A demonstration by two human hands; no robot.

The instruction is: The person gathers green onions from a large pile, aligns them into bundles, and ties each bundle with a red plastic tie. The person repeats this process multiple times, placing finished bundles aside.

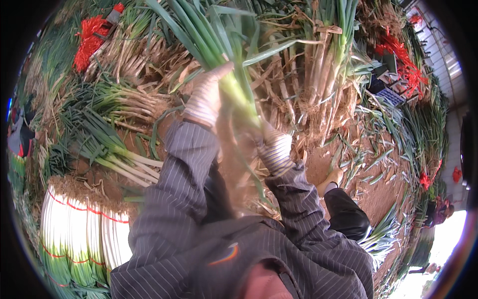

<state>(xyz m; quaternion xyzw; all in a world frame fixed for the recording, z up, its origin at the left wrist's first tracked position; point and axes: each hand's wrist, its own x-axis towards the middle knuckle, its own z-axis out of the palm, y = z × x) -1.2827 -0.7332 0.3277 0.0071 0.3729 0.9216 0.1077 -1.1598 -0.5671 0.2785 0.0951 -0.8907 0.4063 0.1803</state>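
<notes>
My left hand [205, 95], in a striped knit glove, grips the green upper part of a large scallion [237, 91] in front of me. Lower down, my right hand [274, 144], gloved alike, is closed around the same plant near the base of its leaves. The scallion's lower stalk and roots are blurred between my arms. Several scallions with pale, cleaned stalks [130, 164] lie on the soil left of my left forearm. Untrimmed scallions with dry husks and roots [325, 74] stand beyond my right hand.
Bundles of white-stalked scallions tied with red string [71, 224] are at lower left. Heaps of rooted scallions [138, 101] lie at left. Red ties [89, 45] hang at upper left, others [403, 63] near a blue crate [390, 96] at right. Leaf scraps [373, 164] litter the soil.
</notes>
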